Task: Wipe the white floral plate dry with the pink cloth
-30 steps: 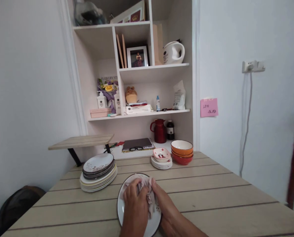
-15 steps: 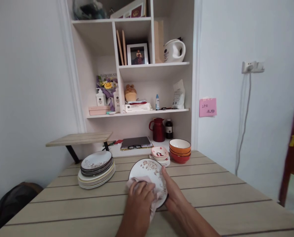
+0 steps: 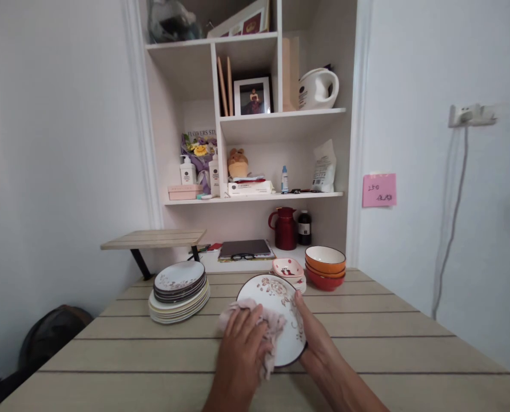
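Note:
My right hand (image 3: pixel 317 340) grips the right edge of a white plate (image 3: pixel 290 342) with a dark rim and brown flower print, its thumb over the rim and the other fingers hidden underneath. The plate is tilted toward me above the table. My left hand (image 3: pixel 241 346) presses a crumpled pale pink cloth (image 3: pixel 275 325) against the plate's lower left part, fingers bent over the cloth. Left of the hands stands a stack of plates (image 3: pixel 180 276), flower-printed ones on top of cream ones. Behind the held plate sit small strawberry-patterned dishes (image 3: pixel 288 268).
Orange and red bowls (image 3: pixel 325 267) are stacked at the table's back right. A small raised shelf (image 3: pixel 154 238) stands at the back left of the slatted table (image 3: pixel 152 355). Beyond are a red jug (image 3: pixel 285 229), a dark bottle (image 3: pixel 305 227) and a laptop (image 3: pixel 245 248).
The cloth under my left hand has shifted toward the plate's left edge and bunches up more. My right hand keeps its hold on the plate. The view has swung slightly left.

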